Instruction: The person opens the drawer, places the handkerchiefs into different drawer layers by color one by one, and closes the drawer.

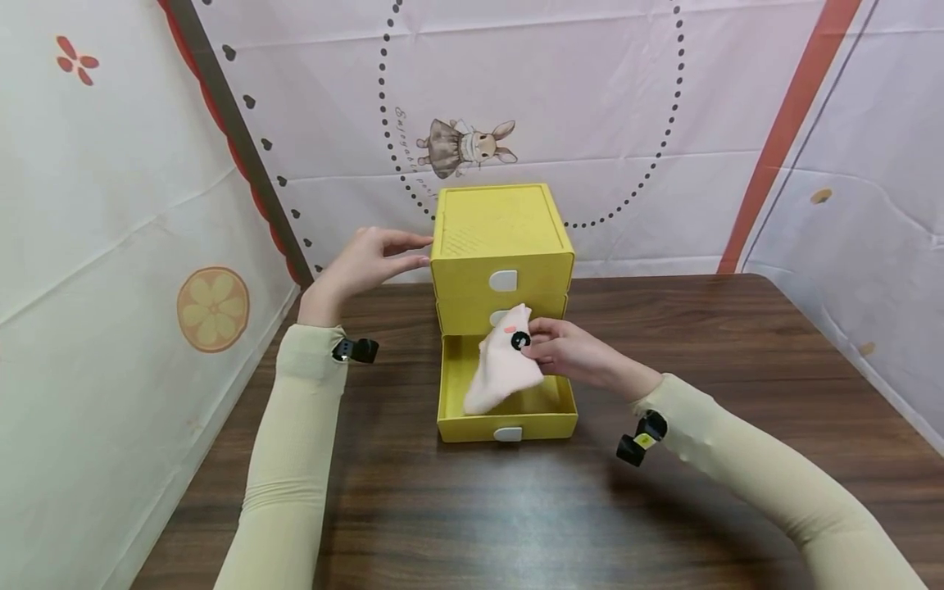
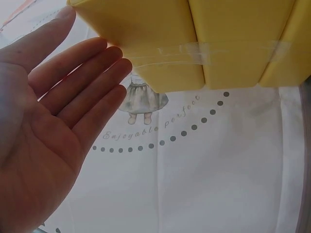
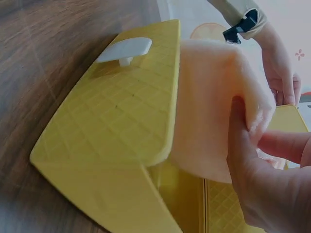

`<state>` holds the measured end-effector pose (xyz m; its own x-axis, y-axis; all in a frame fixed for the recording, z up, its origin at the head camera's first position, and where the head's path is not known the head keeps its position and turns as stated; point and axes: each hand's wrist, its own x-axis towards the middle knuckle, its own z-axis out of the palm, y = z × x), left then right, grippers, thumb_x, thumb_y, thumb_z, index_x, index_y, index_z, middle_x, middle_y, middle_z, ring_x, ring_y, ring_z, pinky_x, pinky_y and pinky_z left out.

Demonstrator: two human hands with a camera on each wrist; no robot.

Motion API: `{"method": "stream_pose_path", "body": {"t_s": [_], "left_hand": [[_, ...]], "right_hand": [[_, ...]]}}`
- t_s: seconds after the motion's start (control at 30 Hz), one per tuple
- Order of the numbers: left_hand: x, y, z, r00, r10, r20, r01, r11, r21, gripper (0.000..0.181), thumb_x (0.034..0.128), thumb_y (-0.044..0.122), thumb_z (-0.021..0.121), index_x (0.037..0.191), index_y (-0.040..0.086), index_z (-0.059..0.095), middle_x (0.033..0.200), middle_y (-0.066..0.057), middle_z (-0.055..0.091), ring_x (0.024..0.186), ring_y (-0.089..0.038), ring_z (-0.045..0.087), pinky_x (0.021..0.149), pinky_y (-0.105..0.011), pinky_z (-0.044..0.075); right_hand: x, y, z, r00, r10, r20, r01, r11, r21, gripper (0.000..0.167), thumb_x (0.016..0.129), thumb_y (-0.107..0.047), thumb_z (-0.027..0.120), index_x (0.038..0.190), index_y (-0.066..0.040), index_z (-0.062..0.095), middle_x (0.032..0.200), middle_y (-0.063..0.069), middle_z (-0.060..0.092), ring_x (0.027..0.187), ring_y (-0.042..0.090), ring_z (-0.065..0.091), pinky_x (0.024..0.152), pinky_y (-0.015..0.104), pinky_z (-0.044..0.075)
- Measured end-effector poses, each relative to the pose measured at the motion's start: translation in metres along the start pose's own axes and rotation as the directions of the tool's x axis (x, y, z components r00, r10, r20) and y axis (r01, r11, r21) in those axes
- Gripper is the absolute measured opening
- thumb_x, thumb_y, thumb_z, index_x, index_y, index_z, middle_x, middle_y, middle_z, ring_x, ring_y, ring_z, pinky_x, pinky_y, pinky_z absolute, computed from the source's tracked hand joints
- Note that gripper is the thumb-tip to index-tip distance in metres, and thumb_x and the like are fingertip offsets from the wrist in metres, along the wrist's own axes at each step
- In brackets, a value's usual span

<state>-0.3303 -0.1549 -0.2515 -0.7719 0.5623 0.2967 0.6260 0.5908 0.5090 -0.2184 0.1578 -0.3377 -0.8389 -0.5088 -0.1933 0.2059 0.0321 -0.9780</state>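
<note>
A yellow three-tier drawer unit stands on the table with its bottom drawer pulled out. My right hand pinches a pale pink fuzzy cloth item between thumb and fingers. The cloth has a round black spot and a small pink mark. It hangs over the pulled-out drawer, its lower end near the front wall; in the right wrist view the soft cloth sits behind the drawer front. My left hand has its fingers extended, tips at the unit's upper left side.
The dark wooden table extends in front of and beside the unit. A white printed cloth with a rabbit figure hangs close behind it. White knobs sit on the drawer fronts. Clear tape runs along the unit's side.
</note>
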Motion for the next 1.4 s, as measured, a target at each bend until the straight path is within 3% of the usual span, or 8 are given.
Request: {"method": "stream_pose_path", "body": {"t_s": [0.4, 0.87, 1.07, 1.4], "left_hand": [[0.0, 0.001, 0.001, 1.0, 0.001, 0.0, -0.001, 1.0, -0.015, 0.05, 0.0841, 0.053, 0.064, 0.124, 0.023, 0.065, 0.121, -0.002, 0.066, 0.106, -0.015, 0.064, 0.088, -0.036, 0.052], [-0.001, 0.003, -0.001, 1.0, -0.007, 0.004, 0.007, 1.0, 0.006, 0.052, 0.0845, 0.053, 0.064, 0.125, 0.022, 0.064, 0.125, -0.004, 0.064, 0.11, -0.018, 0.063, 0.091, -0.038, 0.051], [-0.002, 0.005, -0.002, 1.0, -0.017, 0.005, 0.017, 1.0, 0.006, 0.051, 0.0841, 0.052, 0.065, 0.125, 0.022, 0.064, 0.124, -0.002, 0.065, 0.109, -0.017, 0.063, 0.09, -0.037, 0.051], [-0.002, 0.004, -0.001, 1.0, -0.019, 0.011, 0.019, 1.0, -0.002, 0.051, 0.0845, 0.052, 0.065, 0.126, 0.021, 0.064, 0.125, -0.004, 0.064, 0.112, -0.021, 0.062, 0.092, -0.039, 0.051]], "right_hand": [[0.004, 0.013, -0.001, 0.999, 0.052, 0.009, -0.053, 0.999, 0.008, 0.038, 0.095, 0.005, 0.045, 0.13, 0.01, 0.031, 0.101, 0.002, 0.061, 0.09, 0.013, 0.061, 0.08, 0.03, 0.053], [-0.002, 0.009, -0.009, 0.993, 0.11, -0.053, -0.118, 0.98, -0.163, 0.04, 0.095, -0.005, 0.054, 0.13, 0.008, 0.039, 0.107, 0.011, 0.064, 0.089, 0.016, 0.066, 0.081, 0.034, 0.055], [-0.004, 0.003, -0.008, 0.992, 0.117, -0.043, -0.124, 0.969, -0.214, 0.04, 0.094, -0.005, 0.055, 0.129, 0.01, 0.042, 0.105, 0.012, 0.066, 0.09, 0.016, 0.066, 0.082, 0.035, 0.055], [-0.005, -0.006, -0.009, 0.985, 0.149, -0.084, -0.171, 0.902, -0.398, 0.04, 0.09, -0.005, 0.06, 0.126, 0.01, 0.047, 0.099, 0.016, 0.068, 0.081, 0.017, 0.068, 0.078, 0.038, 0.057]]}}
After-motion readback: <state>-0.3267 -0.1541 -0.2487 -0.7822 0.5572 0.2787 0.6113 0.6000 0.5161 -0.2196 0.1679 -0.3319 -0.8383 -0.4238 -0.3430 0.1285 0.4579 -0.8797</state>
